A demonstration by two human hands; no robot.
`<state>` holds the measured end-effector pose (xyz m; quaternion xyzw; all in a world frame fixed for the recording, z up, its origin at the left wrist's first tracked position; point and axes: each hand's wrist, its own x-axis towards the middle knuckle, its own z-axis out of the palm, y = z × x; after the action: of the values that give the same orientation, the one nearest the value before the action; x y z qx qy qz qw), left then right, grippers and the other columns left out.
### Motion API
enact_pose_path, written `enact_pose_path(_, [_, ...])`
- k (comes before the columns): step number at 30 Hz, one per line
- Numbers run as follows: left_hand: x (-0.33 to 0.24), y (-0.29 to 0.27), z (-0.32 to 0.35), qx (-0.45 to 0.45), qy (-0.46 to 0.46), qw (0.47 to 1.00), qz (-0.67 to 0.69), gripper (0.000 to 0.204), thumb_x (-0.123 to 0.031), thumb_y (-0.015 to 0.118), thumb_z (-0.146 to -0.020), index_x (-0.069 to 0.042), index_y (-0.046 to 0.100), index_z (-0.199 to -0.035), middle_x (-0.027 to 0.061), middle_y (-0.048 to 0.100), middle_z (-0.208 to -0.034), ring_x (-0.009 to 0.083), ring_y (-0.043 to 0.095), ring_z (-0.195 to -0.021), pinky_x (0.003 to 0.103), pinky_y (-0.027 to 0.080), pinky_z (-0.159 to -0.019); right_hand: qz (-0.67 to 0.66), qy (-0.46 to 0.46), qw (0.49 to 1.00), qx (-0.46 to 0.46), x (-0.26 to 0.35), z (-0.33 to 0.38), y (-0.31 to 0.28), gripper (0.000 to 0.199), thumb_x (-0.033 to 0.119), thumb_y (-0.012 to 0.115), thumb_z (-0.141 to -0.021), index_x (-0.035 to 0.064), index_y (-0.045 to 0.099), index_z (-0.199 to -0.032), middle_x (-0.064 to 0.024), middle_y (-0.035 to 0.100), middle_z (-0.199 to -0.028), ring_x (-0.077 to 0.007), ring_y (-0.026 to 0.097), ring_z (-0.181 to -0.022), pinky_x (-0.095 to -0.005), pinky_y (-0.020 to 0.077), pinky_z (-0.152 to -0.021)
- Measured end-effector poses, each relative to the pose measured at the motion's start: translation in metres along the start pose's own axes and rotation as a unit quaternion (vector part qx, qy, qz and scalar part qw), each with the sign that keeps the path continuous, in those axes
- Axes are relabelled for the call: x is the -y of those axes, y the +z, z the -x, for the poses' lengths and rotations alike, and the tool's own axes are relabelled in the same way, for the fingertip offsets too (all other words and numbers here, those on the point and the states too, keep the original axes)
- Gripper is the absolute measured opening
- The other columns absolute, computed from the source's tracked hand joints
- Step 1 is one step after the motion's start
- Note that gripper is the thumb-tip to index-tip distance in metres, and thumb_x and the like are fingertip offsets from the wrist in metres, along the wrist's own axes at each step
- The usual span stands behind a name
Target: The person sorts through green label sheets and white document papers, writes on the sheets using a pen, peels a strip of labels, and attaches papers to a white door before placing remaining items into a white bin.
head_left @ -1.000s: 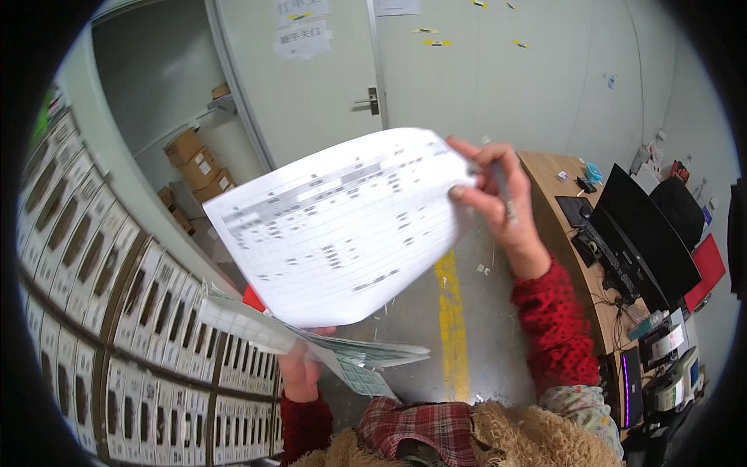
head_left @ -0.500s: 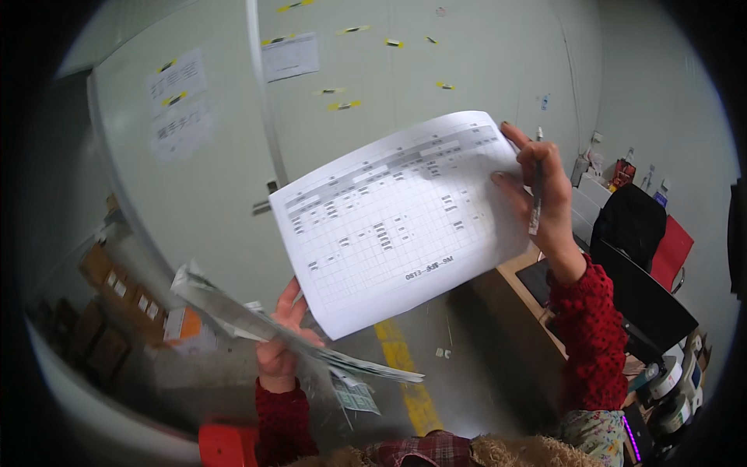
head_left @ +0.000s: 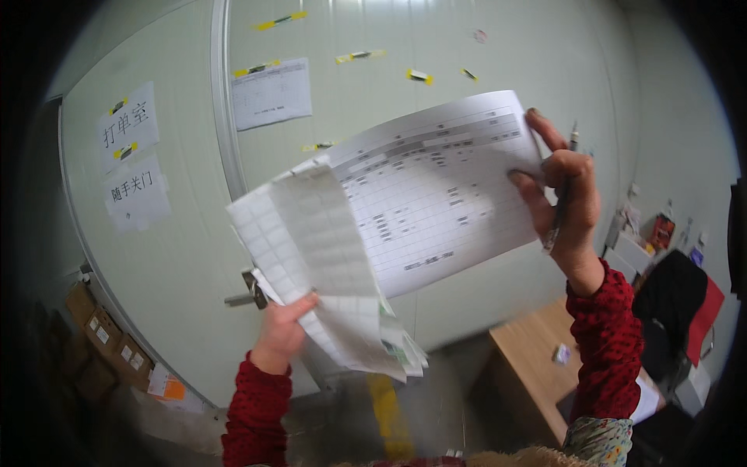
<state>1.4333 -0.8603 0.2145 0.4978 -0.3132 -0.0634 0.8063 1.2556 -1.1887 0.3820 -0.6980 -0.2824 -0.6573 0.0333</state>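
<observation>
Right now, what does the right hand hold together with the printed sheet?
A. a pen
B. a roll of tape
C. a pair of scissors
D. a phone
A: the right hand grips the edge of the printed sheet, and a thin pen runs between its fingers, its tip showing above them.

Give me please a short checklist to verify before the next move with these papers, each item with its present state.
1. Right hand grips the printed sheet at its right edge: ok.
2. Pen secure in the same hand: ok, it sits between the fingers.
3. Left hand holds the stack of label sheets from below: ok.
4. Stack lies flat: not ok, the sheets curl and fan at the lower end.
5. Printed sheet fully readable: not ok, the stack covers its left part.
6. Any loose sheet slipping: cannot tell.
</observation>
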Motion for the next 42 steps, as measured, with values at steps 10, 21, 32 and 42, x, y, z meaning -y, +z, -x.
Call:
enact_pose_path(10, [-0.067, -0.086, -0.286, -0.082, 0.255, 0.951, -0.156, 0.051, -0.009, 0.069, -0.082, 0.004, 0.050, -0.127, 0.0111, 0.058, -0.122, 0.0226, 0.057, -0.108, 0.036, 0.045, -0.095, -0.187, 0.078, 0.978, -0.052, -0.213, -0.044, 0.250, 0.033, 0.001, 0.073, -0.080, -0.0005, 0.047, -0.100, -0.0170, 0.062, -0.118, -0.0168, 0.065, -0.078, -0.0280, 0.0542, -0.068])
enact_pose_path(21, [-0.154, -0.186, -0.451, -0.189, 0.333, 0.857, -0.344, 0.048, -0.027, 0.072, -0.081, 0.002, 0.059, -0.117, 0.0068, 0.062, -0.110, 0.0188, 0.060, -0.096, 0.033, 0.047, -0.086, 0.246, -0.029, 0.969, -0.008, -0.449, -0.125, 0.447, 0.021, 0.019, 0.059, -0.092, 0.0132, 0.059, -0.112, -0.0081, 0.065, -0.075, -0.0302, 0.062, -0.074, -0.0443, 0.0469, -0.061])
enact_pose_path(32, [-0.150, -0.162, -0.432, -0.278, 0.382, 0.725, -0.501, 0.053, -0.039, 0.068, -0.083, 0.000, 0.059, -0.118, 0.0082, 0.061, -0.111, 0.0192, 0.056, -0.102, 0.035, 0.044, -0.090, 0.369, -0.170, 0.913, -0.021, -0.489, -0.153, 0.539, 0.029, -0.001, 0.069, -0.073, 0.0088, 0.057, -0.097, -0.0097, 0.061, -0.094, -0.0291, 0.061, -0.089, -0.0394, 0.0532, -0.076])
enact_pose_path(42, [-0.265, -0.065, -0.521, -0.057, 0.586, 0.557, -0.585, 0.069, -0.067, 0.058, -0.083, -0.014, 0.062, -0.127, 0.0084, 0.048, -0.133, 0.0278, 0.046, -0.122, 0.046, 0.041, -0.101, 0.290, -0.025, 0.901, -0.322, -0.580, -0.103, 0.394, 0.009, 0.007, 0.061, -0.084, -0.0008, 0.060, -0.079, -0.0201, 0.064, -0.073, -0.0377, 0.062, -0.069, -0.0460, 0.0475, -0.062])
